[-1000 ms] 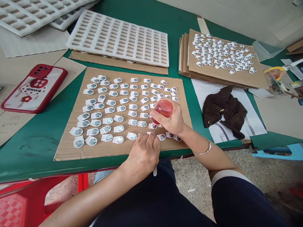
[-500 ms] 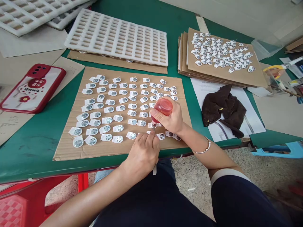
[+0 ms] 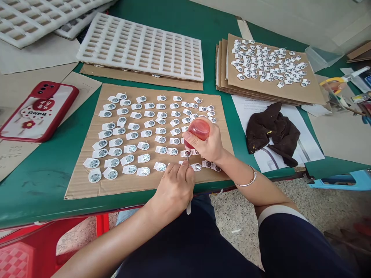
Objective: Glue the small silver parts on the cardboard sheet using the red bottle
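A brown cardboard sheet (image 3: 150, 183) bears rows of small round metal parts on white tabs (image 3: 143, 171). My right hand (image 3: 210, 143) is wrapped round a red squeeze bottle (image 3: 199, 129), tilted over a part near the sheet's right side. My left hand (image 3: 175, 185) grips thin metal tweezers (image 3: 189, 208), whose handle end shows below the fist. Their front end reaches the part (image 3: 188, 153) under the bottle. The two hands are close together, and the bottle's tip is too small to make out clearly.
A white foam grid tray (image 3: 142, 46) lies behind the sheet. To the left is a red-cased phone (image 3: 39, 112). At the right are a cardboard stack (image 3: 275, 90) with many more parts, a dark cloth (image 3: 272, 133) on paper and yellow-handled scissors (image 3: 336, 83).
The view has shifted very slightly. Both hands, the bottle and the tweezers stay at the same part, with no clear movement.
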{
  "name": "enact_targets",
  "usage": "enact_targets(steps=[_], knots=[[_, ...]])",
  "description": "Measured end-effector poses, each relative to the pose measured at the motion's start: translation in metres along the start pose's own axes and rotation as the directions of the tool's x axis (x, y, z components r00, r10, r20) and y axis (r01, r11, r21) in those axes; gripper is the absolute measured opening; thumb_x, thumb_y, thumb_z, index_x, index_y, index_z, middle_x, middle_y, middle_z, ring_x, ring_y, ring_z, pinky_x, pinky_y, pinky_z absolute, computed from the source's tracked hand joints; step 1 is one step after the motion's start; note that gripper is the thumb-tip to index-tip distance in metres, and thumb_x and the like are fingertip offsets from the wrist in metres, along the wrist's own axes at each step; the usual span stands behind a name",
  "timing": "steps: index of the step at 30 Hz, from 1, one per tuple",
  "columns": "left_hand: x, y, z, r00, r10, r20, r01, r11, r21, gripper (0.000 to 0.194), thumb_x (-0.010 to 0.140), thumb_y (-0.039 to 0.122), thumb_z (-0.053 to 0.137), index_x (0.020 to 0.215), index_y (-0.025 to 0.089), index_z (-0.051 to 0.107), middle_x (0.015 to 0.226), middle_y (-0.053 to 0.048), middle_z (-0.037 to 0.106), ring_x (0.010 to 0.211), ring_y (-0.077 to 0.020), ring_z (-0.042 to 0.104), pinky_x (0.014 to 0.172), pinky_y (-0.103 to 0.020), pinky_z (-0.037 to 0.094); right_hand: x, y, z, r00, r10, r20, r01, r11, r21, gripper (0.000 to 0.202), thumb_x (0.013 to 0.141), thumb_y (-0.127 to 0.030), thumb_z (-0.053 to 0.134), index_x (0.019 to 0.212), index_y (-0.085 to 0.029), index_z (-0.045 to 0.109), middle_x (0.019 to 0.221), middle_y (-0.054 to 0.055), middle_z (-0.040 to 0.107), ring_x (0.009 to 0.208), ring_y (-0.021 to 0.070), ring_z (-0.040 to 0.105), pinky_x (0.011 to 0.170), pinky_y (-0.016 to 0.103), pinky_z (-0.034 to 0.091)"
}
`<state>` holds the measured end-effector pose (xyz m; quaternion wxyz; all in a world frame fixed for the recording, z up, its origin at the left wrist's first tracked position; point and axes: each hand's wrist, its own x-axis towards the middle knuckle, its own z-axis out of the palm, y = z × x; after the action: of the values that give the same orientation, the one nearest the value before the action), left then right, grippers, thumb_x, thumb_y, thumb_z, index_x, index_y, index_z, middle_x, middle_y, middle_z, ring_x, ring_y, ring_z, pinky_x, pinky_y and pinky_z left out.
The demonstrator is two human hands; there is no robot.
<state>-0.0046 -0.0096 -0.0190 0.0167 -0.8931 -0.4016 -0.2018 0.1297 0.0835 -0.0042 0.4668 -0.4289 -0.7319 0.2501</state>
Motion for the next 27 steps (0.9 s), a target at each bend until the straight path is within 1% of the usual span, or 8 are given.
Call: enact_targets(steps=[6, 11, 13, 16, 19, 24, 27], knots=[[-0.0002, -0.0004, 0.0003, 1.000, -0.006, 0.007, 0.006, 1.000, -0.011, 0.013, 0.073, 0.003, 0.045, 0.067, 0.014, 0.046, 0.066, -0.007, 0.048, 0.060, -0.0188, 0.044, 0.057, -0.033, 0.041, -0.0005, 0.0028, -0.0006, 0.999, 0.034, 0.017, -0.035, 0.999, 0.009, 0.018, 0.072, -0.029, 0.066, 0.078, -0.020, 0.052, 0.075, -0.001, 0.061, 0.066, 0.0114, 0.057, 0.066, 0.029, 0.051], [0.0022, -0.0005, -0.0015, 1.000, -0.009, 0.003, 0.009, 1.000, -0.012, 0.016, 0.073, 0.001, 0.044, 0.066, 0.015, 0.046, 0.064, -0.006, 0.048, 0.059, -0.0186, 0.044, 0.057, -0.033, 0.041, 0.0003, 0.0043, -0.0003, 0.999, -0.023, -0.025, 0.023, 0.999, -0.032, 0.018, 0.071, -0.030, 0.066, 0.078, -0.020, 0.053, 0.072, -0.002, 0.060, 0.064, 0.0110, 0.056, 0.064, 0.029, 0.051], [0.0029, -0.0005, -0.0023, 1.000, -0.013, -0.001, 0.013, 1.000, -0.020, 0.016, 0.074, 0.001, 0.043, 0.066, 0.014, 0.046, 0.063, -0.006, 0.048, 0.059, -0.0184, 0.045, 0.057, -0.033, 0.042, 0.0007, 0.0039, -0.0004, 0.999, -0.026, -0.027, 0.025, 0.999, -0.043, 0.019, 0.072, -0.032, 0.065, 0.078, -0.020, 0.052, 0.071, -0.002, 0.060, 0.063, 0.0110, 0.056, 0.062, 0.029, 0.051], [0.0037, -0.0002, -0.0033, 1.000, -0.013, 0.001, 0.013, 1.000, -0.022, 0.016, 0.076, 0.002, 0.043, 0.066, 0.014, 0.047, 0.063, -0.005, 0.048, 0.061, -0.0184, 0.048, 0.058, -0.032, 0.043, 0.0012, 0.0034, -0.0012, 1.000, -0.018, -0.022, 0.017, 0.999, -0.036, 0.020, 0.071, -0.033, 0.066, 0.077, -0.020, 0.052, 0.068, -0.003, 0.059, 0.060, 0.0104, 0.055, 0.060, 0.028, 0.051], [0.0044, 0.0000, -0.0040, 1.000, -0.009, -0.006, 0.009, 1.000, -0.017, 0.015, 0.075, 0.001, 0.046, 0.065, 0.013, 0.048, 0.063, -0.006, 0.049, 0.060, -0.0180, 0.047, 0.058, -0.033, 0.044, 0.0015, 0.0033, -0.0027, 1.000, -0.011, -0.019, 0.010, 0.999, -0.030, 0.021, 0.070, -0.034, 0.067, 0.076, -0.020, 0.052, 0.066, -0.003, 0.058, 0.059, 0.0102, 0.054, 0.059, 0.028, 0.050], [0.0044, -0.0010, -0.0029, 1.000, -0.013, -0.021, 0.012, 0.999, -0.040, 0.013, 0.073, 0.000, 0.048, 0.067, 0.011, 0.049, 0.065, -0.008, 0.052, 0.063, -0.0187, 0.050, 0.061, -0.033, 0.046, 0.0011, 0.0040, -0.0043, 0.998, 0.039, 0.038, -0.039, 0.999, -0.023, 0.023, 0.073, -0.038, 0.063, 0.078, -0.019, 0.051, 0.071, -0.001, 0.059, 0.062, 0.0111, 0.055, 0.063, 0.030, 0.051], [0.0038, -0.0017, -0.0021, 1.000, -0.015, -0.014, 0.015, 0.999, -0.051, 0.013, 0.074, 0.000, 0.047, 0.068, 0.012, 0.048, 0.066, -0.008, 0.052, 0.064, -0.0191, 0.051, 0.063, -0.034, 0.047, 0.0011, 0.0047, -0.0045, 1.000, 0.017, 0.023, -0.016, 0.999, -0.044, 0.024, 0.072, -0.039, 0.063, 0.078, -0.020, 0.051, 0.069, -0.002, 0.059, 0.061, 0.0110, 0.055, 0.062, 0.030, 0.050]])
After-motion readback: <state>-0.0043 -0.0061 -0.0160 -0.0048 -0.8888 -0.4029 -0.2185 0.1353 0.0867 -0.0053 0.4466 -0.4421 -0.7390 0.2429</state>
